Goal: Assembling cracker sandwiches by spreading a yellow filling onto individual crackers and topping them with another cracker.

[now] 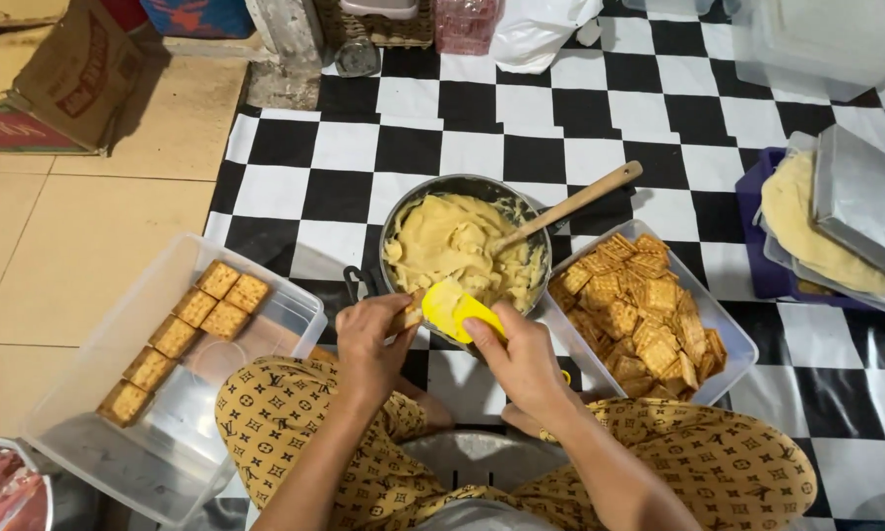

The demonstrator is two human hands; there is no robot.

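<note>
Spreading step: left hand [371,339] pinches a cracker [404,317] at the pan [462,187] rim, right hand [523,359] grips a yellow spatula [454,310] loaded with paste above it; next, probably a steady wipe across the cracker

The left hand [368,339] pinches a square golden cracker [404,318] while the right hand [521,359] presses a yellow silicone spatula [456,309] onto it. Just behind sits a round metal pot of pale yellow dough [459,241].
</note>
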